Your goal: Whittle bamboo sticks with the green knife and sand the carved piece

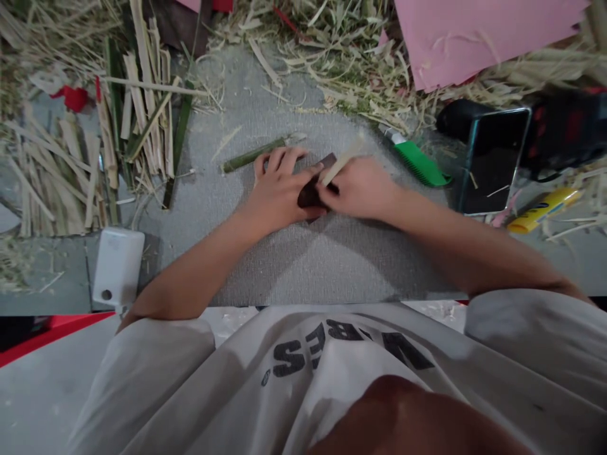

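My left hand (279, 189) rests on the grey table with its fingers spread. Its thumb and index finger hold down a small dark brown sheet (309, 194) that looks like sandpaper. Over that sheet, my right hand (363, 184) is closed in a pinch on a pale bamboo strip (342, 163). The strip's upper end slants up and away, smeared by motion; its lower end is hidden by the fingers. Just beyond my left fingertips lies a green bamboo piece (251, 155).
Split bamboo strips (147, 107) lie in bundles at the left, near a white power bank (118, 265). Shavings (327, 57) and pink paper (478, 38) cover the back. Rightward lie a green-handled cutter (420, 163), a phone (496, 161) and a yellow tube (543, 210).
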Demonstrator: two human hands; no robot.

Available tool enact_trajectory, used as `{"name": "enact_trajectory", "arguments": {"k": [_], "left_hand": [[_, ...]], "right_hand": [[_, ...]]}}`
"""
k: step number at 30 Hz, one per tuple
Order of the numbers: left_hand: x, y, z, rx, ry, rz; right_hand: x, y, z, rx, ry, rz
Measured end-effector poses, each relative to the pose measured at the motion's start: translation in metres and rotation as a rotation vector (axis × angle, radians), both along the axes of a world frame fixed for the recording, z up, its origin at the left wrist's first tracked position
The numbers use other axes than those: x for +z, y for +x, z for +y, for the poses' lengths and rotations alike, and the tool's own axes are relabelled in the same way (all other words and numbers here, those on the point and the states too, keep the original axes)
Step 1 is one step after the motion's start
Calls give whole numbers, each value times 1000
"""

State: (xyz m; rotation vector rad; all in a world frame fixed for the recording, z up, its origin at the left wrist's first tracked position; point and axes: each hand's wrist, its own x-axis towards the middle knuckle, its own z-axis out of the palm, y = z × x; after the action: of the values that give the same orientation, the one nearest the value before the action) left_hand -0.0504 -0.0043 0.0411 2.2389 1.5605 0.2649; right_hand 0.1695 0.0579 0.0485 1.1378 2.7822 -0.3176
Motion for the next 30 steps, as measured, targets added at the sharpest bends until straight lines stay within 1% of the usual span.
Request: {"name": "enact_trajectory", "arguments": {"k": [2,3,6,7,11,12,15,16,18,20,23,25,27,28,30], "left_hand": [[0,1,0,-2,1,-1],[0,1,0,-3,3,-1],[0,1,1,0,8,4],[0,1,1,-1,8,9],[2,1,0,-1,17,43],[2,1,-1,-4,21,45],[2,0,-1,-5,32,37],[2,0,-1,-4,31,36],[2,0,-1,2,20,37],[3,1,0,3,-4,33],[5,2,0,5,-30,25],[5,2,1,10,-28,28],[3,2,1,14,-15,25],[2,2,1,15,-8,19],[-1,2,2,15,0,5]], "right_hand": [[2,-1,0,-52,55,-40],[3,-1,0,-51,73,-48],[4,-2,-2,68,39,-51],[4,-2,-2,85,30,-44],[0,-1,-3,-37,56,22],[-1,0,-3,-37,36,60],[-2,1,-3,0,-98,143],[-1,1,-2,-23,-106,140],[3,1,-1,-87,-38,77],[7,0,-1,-90,24,5],[12,-3,-5,73,-24,-43],[11,-4,-5,47,-9,-59],[8,-4,-4,-55,55,-50],[6,-3,-3,-77,68,-20],[2,-3,-5,-15,7,20]]}}
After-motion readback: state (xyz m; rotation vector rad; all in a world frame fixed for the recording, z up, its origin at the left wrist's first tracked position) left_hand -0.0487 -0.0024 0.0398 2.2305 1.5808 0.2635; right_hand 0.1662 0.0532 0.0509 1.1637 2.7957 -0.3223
